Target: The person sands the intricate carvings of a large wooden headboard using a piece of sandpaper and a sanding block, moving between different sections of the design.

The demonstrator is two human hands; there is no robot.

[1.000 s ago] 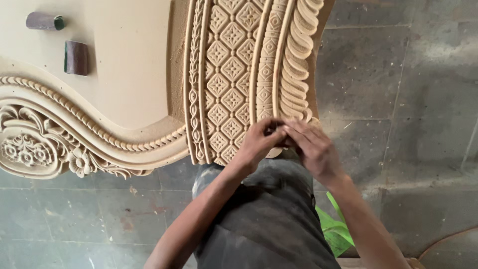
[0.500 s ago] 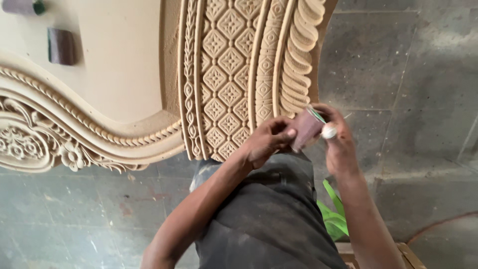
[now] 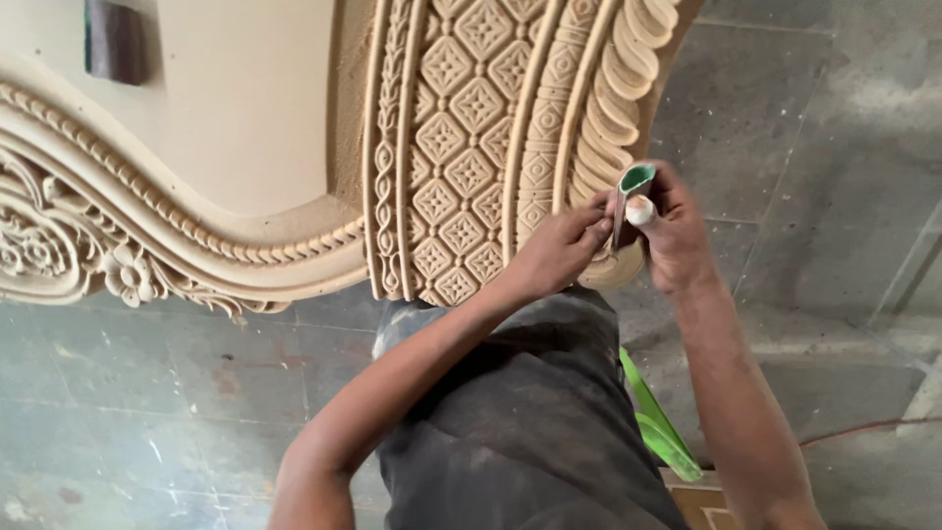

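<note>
A large carved wooden panel (image 3: 461, 147) with diamond patterns, rope moulding and a scalloped edge lies in front of me. My right hand (image 3: 677, 236) grips a folded piece of sandpaper (image 3: 628, 201), green on its back, held curled at the scalloped edge of the carving. My left hand (image 3: 559, 250) pinches the lower end of the same folded sandpaper, its fingers resting against the carved border. Both forearms reach up from my lap, which is covered by dark dusty trousers (image 3: 530, 422).
A dark sanding block (image 3: 116, 41) sits on the smooth flat part of the panel at the top left. Floral carving (image 3: 59, 255) runs along the left. Grey stone floor tiles (image 3: 814, 128) surround the panel. A green strap-like object (image 3: 662, 422) lies by my right leg.
Both hands have lifted slightly from the panel's lower edge and moved right. The folded sandpaper has come into view between them, now curled and held up at the scalloped border.
</note>
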